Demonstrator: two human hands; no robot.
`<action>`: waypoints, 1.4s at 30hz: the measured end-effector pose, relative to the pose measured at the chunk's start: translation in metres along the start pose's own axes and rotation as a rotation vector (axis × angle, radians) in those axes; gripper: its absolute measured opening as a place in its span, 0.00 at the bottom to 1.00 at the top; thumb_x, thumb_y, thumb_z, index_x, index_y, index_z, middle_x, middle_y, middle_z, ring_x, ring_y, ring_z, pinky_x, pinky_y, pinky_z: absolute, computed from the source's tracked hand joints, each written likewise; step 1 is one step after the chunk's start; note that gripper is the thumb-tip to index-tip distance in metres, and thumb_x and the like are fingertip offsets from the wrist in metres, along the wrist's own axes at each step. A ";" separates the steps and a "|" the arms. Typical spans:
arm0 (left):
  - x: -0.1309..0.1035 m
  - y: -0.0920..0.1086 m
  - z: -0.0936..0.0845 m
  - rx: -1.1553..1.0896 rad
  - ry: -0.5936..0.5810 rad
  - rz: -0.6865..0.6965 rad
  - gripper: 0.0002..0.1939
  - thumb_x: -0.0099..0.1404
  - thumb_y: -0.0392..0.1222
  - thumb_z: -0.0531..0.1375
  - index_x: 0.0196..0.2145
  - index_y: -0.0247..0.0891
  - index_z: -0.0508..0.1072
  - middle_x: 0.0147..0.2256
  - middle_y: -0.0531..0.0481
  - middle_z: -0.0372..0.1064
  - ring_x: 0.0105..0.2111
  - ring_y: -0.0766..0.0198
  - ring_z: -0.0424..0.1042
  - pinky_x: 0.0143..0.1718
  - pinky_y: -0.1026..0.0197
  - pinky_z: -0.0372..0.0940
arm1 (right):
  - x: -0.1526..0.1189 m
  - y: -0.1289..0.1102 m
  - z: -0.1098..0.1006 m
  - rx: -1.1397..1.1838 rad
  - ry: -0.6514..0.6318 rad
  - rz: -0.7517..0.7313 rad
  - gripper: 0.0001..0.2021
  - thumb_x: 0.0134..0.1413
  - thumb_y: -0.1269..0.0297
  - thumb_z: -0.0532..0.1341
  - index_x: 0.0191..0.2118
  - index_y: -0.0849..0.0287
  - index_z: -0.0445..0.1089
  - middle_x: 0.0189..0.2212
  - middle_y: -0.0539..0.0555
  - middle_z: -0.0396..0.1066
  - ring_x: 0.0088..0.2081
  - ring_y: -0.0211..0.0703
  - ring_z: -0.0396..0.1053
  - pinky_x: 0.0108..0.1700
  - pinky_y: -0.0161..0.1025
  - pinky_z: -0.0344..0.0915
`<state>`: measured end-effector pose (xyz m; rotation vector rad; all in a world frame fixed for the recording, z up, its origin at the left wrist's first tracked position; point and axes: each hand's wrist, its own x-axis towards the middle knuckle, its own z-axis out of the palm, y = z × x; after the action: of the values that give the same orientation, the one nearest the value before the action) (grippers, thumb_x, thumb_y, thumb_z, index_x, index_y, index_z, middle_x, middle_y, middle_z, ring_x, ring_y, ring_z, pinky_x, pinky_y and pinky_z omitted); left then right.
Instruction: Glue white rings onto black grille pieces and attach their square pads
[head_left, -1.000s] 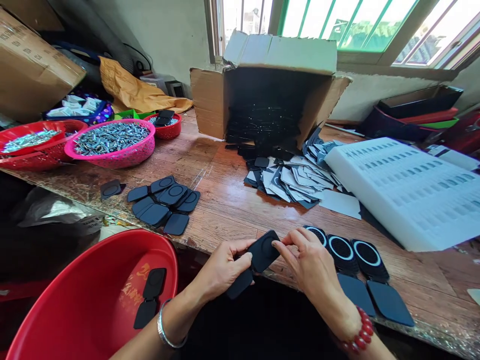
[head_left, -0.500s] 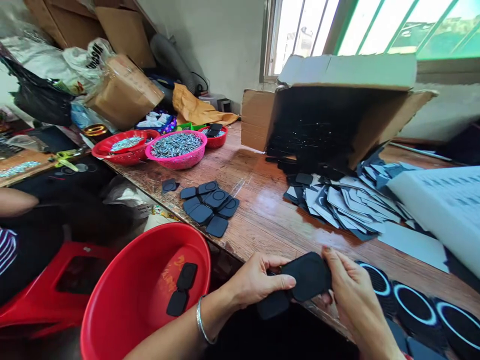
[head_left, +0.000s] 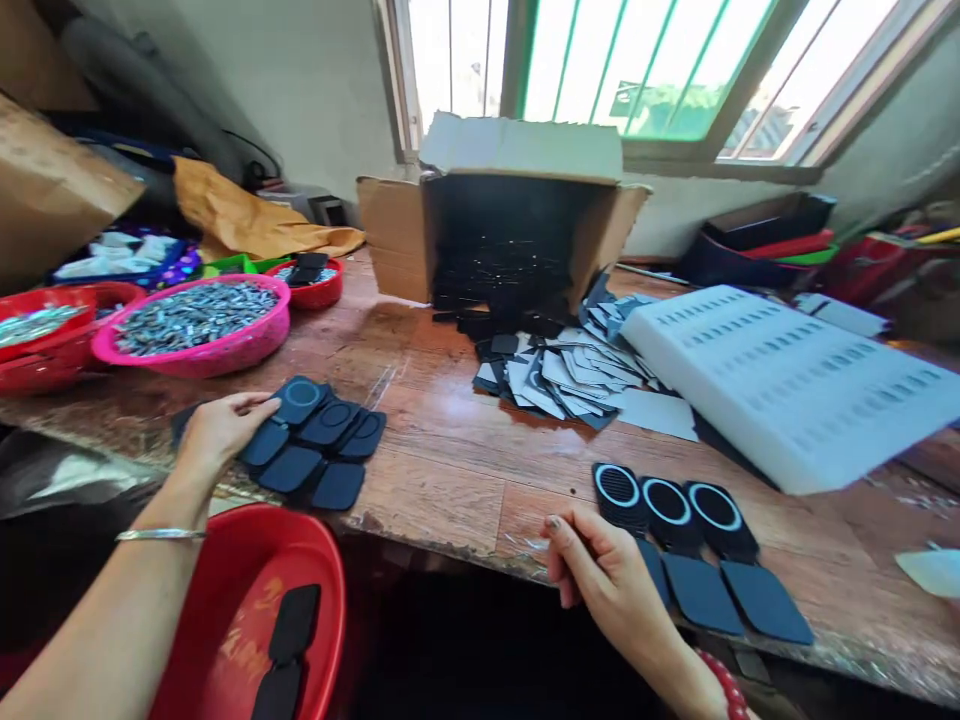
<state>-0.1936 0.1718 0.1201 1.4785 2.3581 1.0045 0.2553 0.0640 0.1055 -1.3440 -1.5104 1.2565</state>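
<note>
At the left end of the table my left hand (head_left: pixel 225 430) has its thumb and fingers closed on the edge of a black folding charger pad (head_left: pixel 298 396), two rounded square panels with a ring on one. That pad lies on a group of similar black pads (head_left: pixel 339 484). My right hand (head_left: pixel 592 555) hovers by the front table edge with fingers curled and nothing visible in them. Just right of it lie several black pads with bright white rings (head_left: pixel 666 500), their plain panels (head_left: pixel 703 592) toward me.
Below the table's left front stands a red tub (head_left: pixel 330 560) with a black folding pad (head_left: pixel 294 622) inside. A pink basket (head_left: pixel 262 335) holds small metal parts. Behind are an open cardboard box (head_left: pixel 394 240), loose grey and black sheets (head_left: pixel 559 375) and a white foam block (head_left: pixel 795 400).
My left hand has carried the folding pad from in front of me to the group at left. My right hand has let go of it. The view has turned right.
</note>
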 end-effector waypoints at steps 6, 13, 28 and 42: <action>-0.019 0.027 0.004 0.222 0.061 0.185 0.16 0.58 0.61 0.56 0.35 0.49 0.74 0.29 0.50 0.76 0.45 0.43 0.72 0.49 0.41 0.62 | -0.008 -0.003 -0.020 -0.143 0.185 -0.158 0.05 0.55 0.66 0.61 0.38 0.57 0.72 0.31 0.51 0.74 0.32 0.40 0.72 0.35 0.35 0.69; -0.092 0.135 0.077 0.009 -0.229 0.606 0.17 0.63 0.55 0.57 0.41 0.42 0.77 0.42 0.46 0.78 0.46 0.48 0.73 0.51 0.46 0.65 | -0.014 0.001 -0.040 -0.163 0.198 -0.216 0.07 0.58 0.68 0.59 0.34 0.57 0.75 0.30 0.51 0.77 0.32 0.40 0.73 0.36 0.34 0.69; -0.080 0.294 0.230 0.260 -0.346 1.004 0.08 0.63 0.31 0.61 0.40 0.33 0.79 0.46 0.36 0.76 0.53 0.44 0.67 0.53 0.47 0.61 | -0.034 0.023 -0.081 -0.163 0.248 -0.197 0.09 0.60 0.61 0.59 0.34 0.56 0.76 0.28 0.51 0.76 0.30 0.41 0.74 0.34 0.32 0.69; -0.060 0.279 0.208 0.170 -0.221 0.917 0.07 0.66 0.37 0.61 0.34 0.38 0.80 0.35 0.44 0.79 0.43 0.52 0.74 0.48 0.51 0.64 | -0.021 0.032 -0.086 -0.124 0.162 -0.143 0.08 0.60 0.62 0.59 0.34 0.55 0.75 0.30 0.50 0.76 0.33 0.41 0.73 0.38 0.33 0.68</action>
<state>0.1385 0.2909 0.1265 2.6658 1.6045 0.7096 0.3490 0.0590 0.0976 -1.3562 -1.5602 0.9557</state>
